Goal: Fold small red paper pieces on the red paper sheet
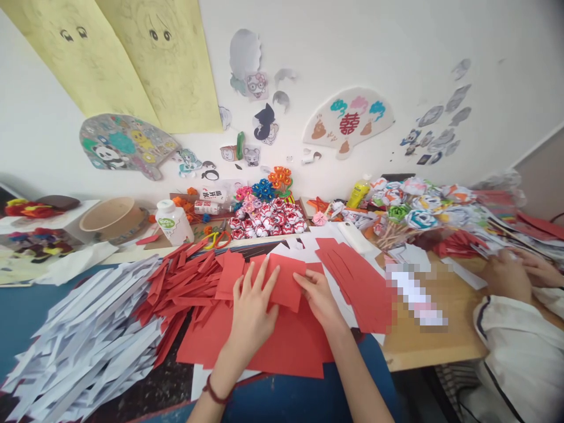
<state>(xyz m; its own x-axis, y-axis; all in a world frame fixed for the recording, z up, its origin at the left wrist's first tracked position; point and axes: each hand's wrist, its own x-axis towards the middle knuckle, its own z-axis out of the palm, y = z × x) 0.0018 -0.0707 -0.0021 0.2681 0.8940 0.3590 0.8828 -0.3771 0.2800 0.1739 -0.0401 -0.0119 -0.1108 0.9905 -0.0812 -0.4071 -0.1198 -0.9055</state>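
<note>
A small red paper piece (pixel 286 273) lies over larger red sheets (pixel 282 346) in front of me. My left hand (pixel 254 296) rests on it with the fingers spread. My right hand (pixel 318 296) has its fingers pinched at the piece's right edge. Another small red piece (pixel 230 273) sits just left of my left fingers. Folded red strips (pixel 180 288) are heaped further left, beside a big pile of folded white strips (pixel 97 335). More red sheets (pixel 352 282) lie to the right of my right hand.
Behind stand a white bottle (pixel 174 224), red-and-white paper flowers (pixel 275 218) and a yellow bottle (pixel 358 192). Orange-handled scissors (pixel 220 236) lie near them. A round wooden bowl (pixel 112 217) is at back left. At right, another person's hands (pixel 513 273) are over a wooden table (pixel 440 346).
</note>
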